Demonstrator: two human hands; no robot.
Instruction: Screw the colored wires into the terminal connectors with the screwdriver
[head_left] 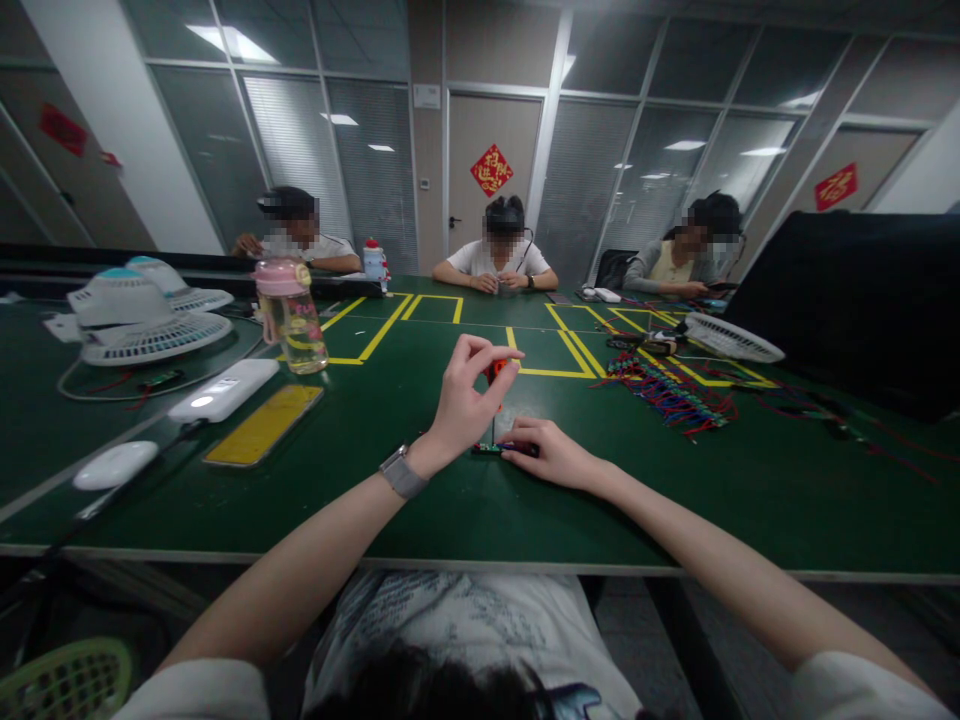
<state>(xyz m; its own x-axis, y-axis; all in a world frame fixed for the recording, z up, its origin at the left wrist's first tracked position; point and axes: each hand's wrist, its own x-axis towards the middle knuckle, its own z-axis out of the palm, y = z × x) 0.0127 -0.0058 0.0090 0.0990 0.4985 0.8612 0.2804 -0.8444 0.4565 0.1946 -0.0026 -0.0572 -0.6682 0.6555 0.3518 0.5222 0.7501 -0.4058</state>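
The bare left hand (474, 392) is hiding part of a red-and-black-handled screwdriver (500, 369), and the right hand (556, 455) is covering one end of a small green circuit board (486, 450) whose parts are looking too tiny to tell. The picture's edges are cutting off a green plastic mesh object (71, 682) well left of the left hand and a large black panel (855, 310) right of the right hand.

Circuit board (487, 450) on table (525, 530); phone (264, 427) left, wire bundle (670, 392) right.
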